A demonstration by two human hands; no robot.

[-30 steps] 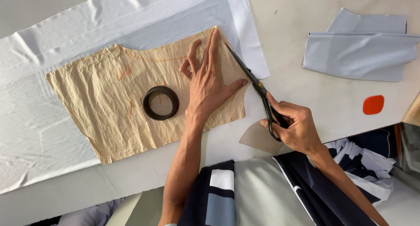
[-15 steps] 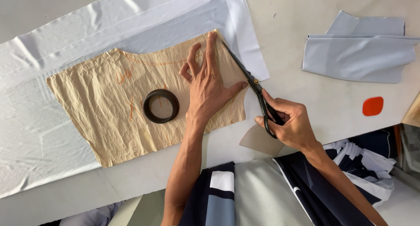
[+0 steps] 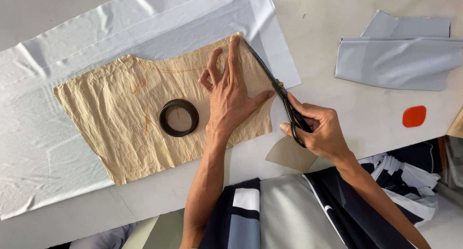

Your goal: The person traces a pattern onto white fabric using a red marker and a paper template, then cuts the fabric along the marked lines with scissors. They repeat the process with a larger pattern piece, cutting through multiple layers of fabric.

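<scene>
Left hand: the left hand [image 3: 230,97] is lying flat with fingers spread, pressing down on the tan paper pattern [image 3: 144,119] near its right edge.
Right hand: the right hand [image 3: 320,131] is gripping the handles of the black scissors [image 3: 279,92], fingers closed through the loops.
Scissors: the blades are running along the right edge of the pattern, tips reaching up toward its top corner; whether the blades are parted cannot be told.
Pattern: it is lying crumpled on the pale blue-white fabric [image 3: 58,75], which is spreading across the left of the white table [image 3: 347,99].
Weight: a black ring [image 3: 179,117] is sitting on the pattern, just left of the pressing hand.
Surroundings: a folded grey-blue cloth piece [image 3: 398,56] is lying well apart at upper right; an orange chalk piece [image 3: 414,116] is resting below it; a curved tan card [image 3: 289,155] is lying at the table edge under the right wrist.
</scene>
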